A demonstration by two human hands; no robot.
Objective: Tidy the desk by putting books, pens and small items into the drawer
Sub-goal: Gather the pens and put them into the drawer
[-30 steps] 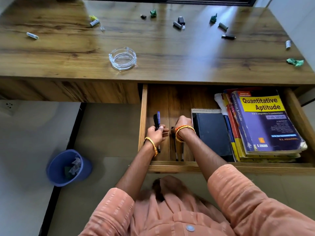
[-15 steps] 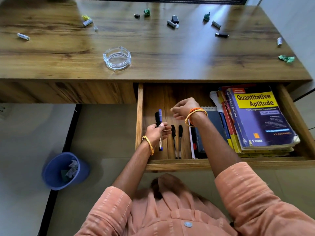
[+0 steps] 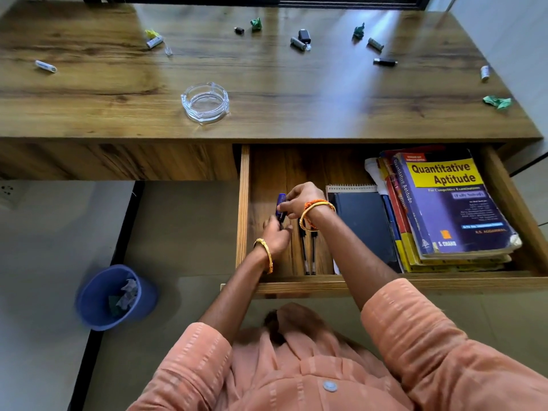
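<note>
The wooden drawer (image 3: 243, 203) is pulled out under the desk top. Inside it, my left hand (image 3: 277, 235) grips the lower part of a blue-capped pen (image 3: 280, 204). My right hand (image 3: 301, 200) pinches the same pen near its cap. Two black pens (image 3: 308, 253) lie side by side on the drawer floor just right of my left hand. A dark notebook (image 3: 366, 226) lies beside them, and a stack of books topped by "Quantitative Aptitude" (image 3: 450, 203) fills the drawer's right side.
On the desk top (image 3: 267, 84) stand a glass ashtray (image 3: 205, 102), several small batteries and caps (image 3: 298, 43), a black USB stick (image 3: 385, 62) and crumpled green paper scraps (image 3: 498, 101). A blue waste bin (image 3: 114, 298) with paper sits on the floor at left.
My right hand has come down and left from above the black pens to the blue-capped pen. My left hand still holds that pen, now shifted slightly right.
</note>
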